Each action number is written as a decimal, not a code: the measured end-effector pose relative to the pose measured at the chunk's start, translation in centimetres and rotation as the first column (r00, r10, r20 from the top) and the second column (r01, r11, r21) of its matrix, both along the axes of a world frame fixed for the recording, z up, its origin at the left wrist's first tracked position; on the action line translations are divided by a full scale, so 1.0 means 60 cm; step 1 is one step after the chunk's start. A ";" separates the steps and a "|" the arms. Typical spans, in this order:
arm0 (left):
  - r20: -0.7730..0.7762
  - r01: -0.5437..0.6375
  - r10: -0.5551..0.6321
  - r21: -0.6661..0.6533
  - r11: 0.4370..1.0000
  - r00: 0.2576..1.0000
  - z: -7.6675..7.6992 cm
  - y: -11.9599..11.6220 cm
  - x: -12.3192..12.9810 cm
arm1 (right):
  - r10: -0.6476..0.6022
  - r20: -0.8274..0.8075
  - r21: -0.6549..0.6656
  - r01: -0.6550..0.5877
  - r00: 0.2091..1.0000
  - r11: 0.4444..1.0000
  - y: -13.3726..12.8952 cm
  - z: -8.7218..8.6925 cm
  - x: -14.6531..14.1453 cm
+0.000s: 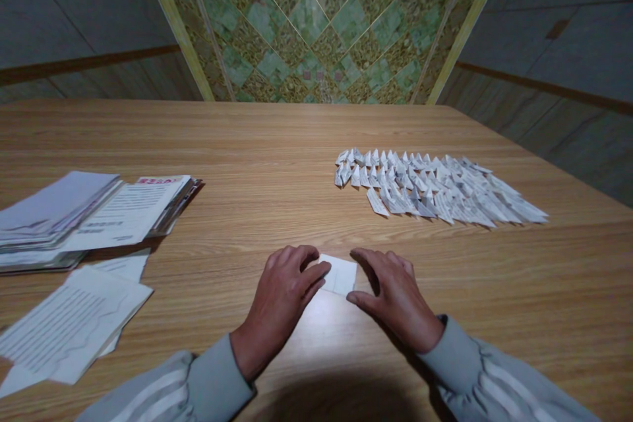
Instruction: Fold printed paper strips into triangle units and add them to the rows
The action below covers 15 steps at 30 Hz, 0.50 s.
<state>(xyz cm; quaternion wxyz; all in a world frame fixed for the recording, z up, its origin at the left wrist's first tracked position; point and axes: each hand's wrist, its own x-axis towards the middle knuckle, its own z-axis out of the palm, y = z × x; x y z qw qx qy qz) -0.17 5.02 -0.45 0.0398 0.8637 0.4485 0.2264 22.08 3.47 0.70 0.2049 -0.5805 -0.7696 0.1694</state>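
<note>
A small folded piece of white paper (340, 274) lies on the wooden table between my two hands. My left hand (284, 287) holds it at the left edge, the thumb over the paper and the other fingers curled by its upper left corner. On the other side, my right hand (393, 287) curves around the right edge with thumb and forefinger well apart. The right thumb tip is at the lower right corner and the forefinger by the upper right one; whether they press on it I cannot tell.
Several folded paper pieces (420, 188) stand in rows at the right, their points up. To the left is a stack of papers and booklets (123, 211), with loose printed sheets (79, 320) nearer me. The wooden table (237, 145) reaches back towards a green tiled wall (316, 26).
</note>
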 end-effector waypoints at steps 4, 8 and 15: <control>-0.017 0.046 -0.046 0.046 0.998 0.999 -0.006 0.000 0.001 | 0.181 0.049 0.143 -0.186 0.982 0.972 -0.001 0.007 -0.004; -0.006 0.040 -0.040 0.019 0.999 0.999 -0.003 0.002 0.001 | 0.328 0.182 0.180 -0.359 0.927 0.916 -0.006 0.021 -0.010; -0.149 0.223 -0.212 0.060 0.973 0.966 0.012 -0.006 0.009 | 0.372 0.251 0.033 -0.392 0.894 0.919 -0.020 0.053 -0.002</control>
